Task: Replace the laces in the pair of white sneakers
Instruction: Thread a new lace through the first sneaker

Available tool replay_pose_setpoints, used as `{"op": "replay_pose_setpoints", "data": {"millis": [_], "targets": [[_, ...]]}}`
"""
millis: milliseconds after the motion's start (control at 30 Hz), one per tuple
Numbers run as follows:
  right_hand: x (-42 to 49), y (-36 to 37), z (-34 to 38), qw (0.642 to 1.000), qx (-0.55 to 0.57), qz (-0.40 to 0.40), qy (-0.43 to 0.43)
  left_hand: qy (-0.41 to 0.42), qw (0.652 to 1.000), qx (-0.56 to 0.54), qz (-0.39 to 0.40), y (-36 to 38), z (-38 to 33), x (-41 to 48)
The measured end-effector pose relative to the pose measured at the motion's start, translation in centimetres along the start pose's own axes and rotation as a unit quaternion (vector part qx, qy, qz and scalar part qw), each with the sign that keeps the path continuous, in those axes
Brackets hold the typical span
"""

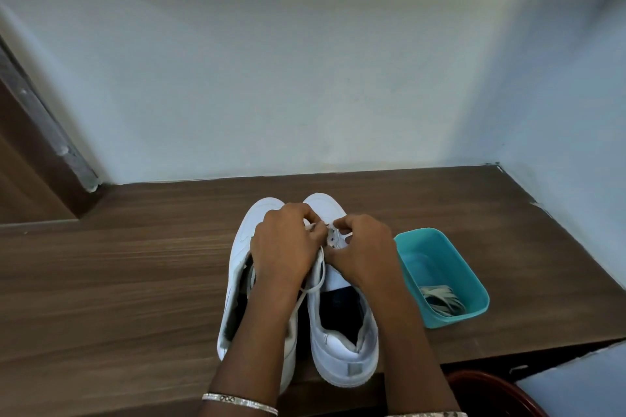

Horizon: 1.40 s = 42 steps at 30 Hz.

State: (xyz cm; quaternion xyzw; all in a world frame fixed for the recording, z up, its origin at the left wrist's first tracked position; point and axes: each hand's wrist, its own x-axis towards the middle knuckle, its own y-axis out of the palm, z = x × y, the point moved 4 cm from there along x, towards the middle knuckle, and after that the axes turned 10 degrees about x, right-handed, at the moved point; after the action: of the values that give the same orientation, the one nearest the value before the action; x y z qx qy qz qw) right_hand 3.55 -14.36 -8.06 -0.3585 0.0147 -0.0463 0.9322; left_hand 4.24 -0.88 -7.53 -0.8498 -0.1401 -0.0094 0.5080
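Nearest the camera, a thin silver bangle (pixel 238 401) on the left wrist, with a dark red rounded rim (pixel 491 393) at the lower right, too cropped to identify. Beyond those, a pair of white, smooth, low-top sneakers side by side on the brown wood-grain bench (pixel 118 281), heels toward the camera, toes toward the pale wall.

Left hand (pixel 284 240) over the gap between the shoes, fingers (pixel 313 230) curled and pinching a flat white lace (pixel 310 288). Right hand (pixel 362 247) just beside it, fingers (pixel 342 223) curled tight at the toe-end eyelets of the right sneaker (pixel 342 349), seemingly holding the eyelet flap; hard to tell whether a lace tip is also in that pinch.

Judged early to midway overall. No lace visible across the tongue or upper eyelets of the right sneaker, only a loose length trailing down between the shoes, so work sits at the lowest holes. Cannot say whether threading in or pulling out. Left sneaker (pixel 244 240) gaping open, no lace visible on it, its eyelets largely hidden by the hand. Most lacing probably left to do on both.

Right of the shoes, a teal plastic rectangular tub (pixel 474 294) holding a loose bundle of pale flat laces (pixel 440 298), old or new unclear.

Both uppers clean, lightly creased, with dark linings and a grey heel tab on the right sneaker.
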Motion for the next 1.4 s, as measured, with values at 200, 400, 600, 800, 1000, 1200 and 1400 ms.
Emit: {"op": "replay_pose_setpoints", "data": {"millis": [200,400,600,800,1000,1200,1400], "targets": [[-0.1,-0.4,0.0,0.997,0.013,-0.063,0.033,0.016,0.999,-0.005,0.041,0.6,0.2,0.0],[0.1,-1.0,-1.3,0.99,0.118,-0.054,0.05,-0.005,1.0,-0.008,-0.005,0.5,0.1,-0.4],[0.6,-0.5,-2.8,0.971,0.221,-0.047,0.073,0.081,0.991,0.11,0.002,0.0,-2.0,-0.8],[0.6,-0.4,-3.7,0.955,0.287,-0.029,0.069,0.099,0.989,0.111,0.024,0.7,-1.8,-0.5],[0.8,-0.2,-4.1,0.937,0.337,-0.011,0.086,0.018,0.999,0.013,0.029,0.7,-1.1,-0.6],[0.7,-0.2,-4.0,0.924,0.369,-0.009,0.102,-0.006,1.0,-0.001,0.027,0.9,-1.0,-0.4],[0.4,-0.5,-3.9,0.922,0.375,-0.01,0.098,0.015,0.999,0.019,0.026,0.9,-1.2,-0.4]]}}
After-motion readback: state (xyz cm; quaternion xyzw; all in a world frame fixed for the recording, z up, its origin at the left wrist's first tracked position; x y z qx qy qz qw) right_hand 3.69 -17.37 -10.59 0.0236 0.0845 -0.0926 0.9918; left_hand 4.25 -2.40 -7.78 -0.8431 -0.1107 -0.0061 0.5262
